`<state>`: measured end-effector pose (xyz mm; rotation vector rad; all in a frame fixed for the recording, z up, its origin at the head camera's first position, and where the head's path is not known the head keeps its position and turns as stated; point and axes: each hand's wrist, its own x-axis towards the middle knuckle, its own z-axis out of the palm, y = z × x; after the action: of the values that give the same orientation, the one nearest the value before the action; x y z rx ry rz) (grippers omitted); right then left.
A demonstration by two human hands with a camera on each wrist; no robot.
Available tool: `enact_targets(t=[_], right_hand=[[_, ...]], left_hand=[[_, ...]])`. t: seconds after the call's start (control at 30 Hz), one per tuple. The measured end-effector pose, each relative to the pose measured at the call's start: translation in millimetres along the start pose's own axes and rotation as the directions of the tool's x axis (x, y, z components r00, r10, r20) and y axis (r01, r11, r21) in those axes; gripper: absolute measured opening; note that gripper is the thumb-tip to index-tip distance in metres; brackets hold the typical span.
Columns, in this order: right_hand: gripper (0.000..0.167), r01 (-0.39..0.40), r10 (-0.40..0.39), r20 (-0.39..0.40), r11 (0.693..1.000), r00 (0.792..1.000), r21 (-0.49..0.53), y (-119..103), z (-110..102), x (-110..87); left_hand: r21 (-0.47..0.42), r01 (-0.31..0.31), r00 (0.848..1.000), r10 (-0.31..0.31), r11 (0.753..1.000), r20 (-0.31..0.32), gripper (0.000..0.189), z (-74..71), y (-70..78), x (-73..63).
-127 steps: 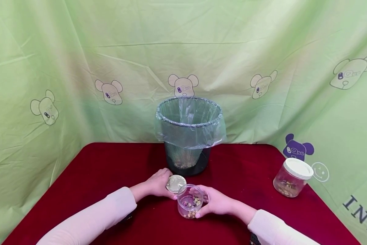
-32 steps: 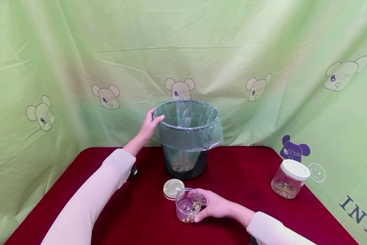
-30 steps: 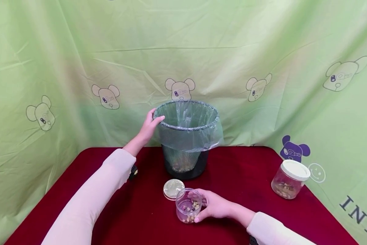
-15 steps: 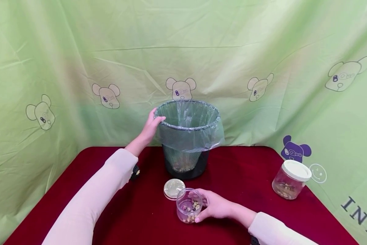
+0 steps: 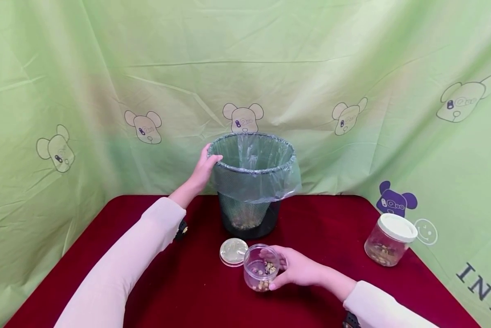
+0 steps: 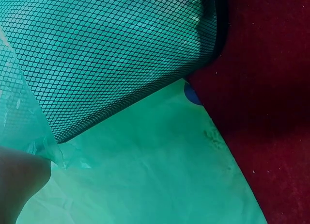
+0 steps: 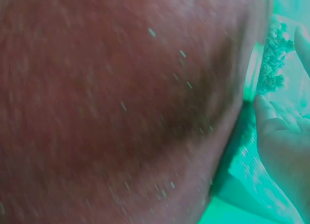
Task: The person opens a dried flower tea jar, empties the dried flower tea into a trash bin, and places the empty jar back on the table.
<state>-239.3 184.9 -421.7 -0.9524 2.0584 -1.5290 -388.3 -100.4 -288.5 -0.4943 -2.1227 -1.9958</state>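
Observation:
In the head view my left hand [image 5: 201, 171] grips the left rim of a black mesh wastebasket [image 5: 245, 207], thumb over the edge. A clear plastic bag [image 5: 262, 184] lines the basket and folds over its rim. My right hand [image 5: 299, 269] holds a small clear open jar [image 5: 251, 275], fingers and thumb around its right side. Dried flower buds [image 5: 263, 284] lie in the jar's bottom. Beside the jar on the table is a round lid [image 5: 233, 251]. The left wrist view shows the basket's mesh [image 6: 111, 49]; the right wrist view is blurred, with buds [image 7: 273, 59] near the fingers.
A clear jar with a white lid [image 5: 397, 228], some dried bits at its bottom, stands at the right edge of the dark red table [image 5: 323, 237]. A green printed cloth [image 5: 167, 68] hangs behind and at both sides.
Earlier my left hand was at the lid; it has since moved up to the basket's rim. Just now the right hand has shifted the jar slightly right and away from me.

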Motion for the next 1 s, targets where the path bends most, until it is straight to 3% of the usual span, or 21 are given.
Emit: enact_targets(t=[0.6, 1.0], right_hand=[[0.074, 0.062, -0.073, -0.096, 0.991, 0.993, -0.119, -33.6, -60.7, -21.9], [0.074, 0.005, -0.043, -0.200, 0.982, 0.979, -0.188, -64.1, -89.7, -38.5]], left_hand=[[-0.006, -0.015, 1.000, 0.015, 1.000, 0.002, 0.082, 1.0, -1.3, -0.1], [-0.019, -0.017, 1.000, 0.017, 1.000, 0.012, 0.082, 1.6, -0.2, -1.7]])
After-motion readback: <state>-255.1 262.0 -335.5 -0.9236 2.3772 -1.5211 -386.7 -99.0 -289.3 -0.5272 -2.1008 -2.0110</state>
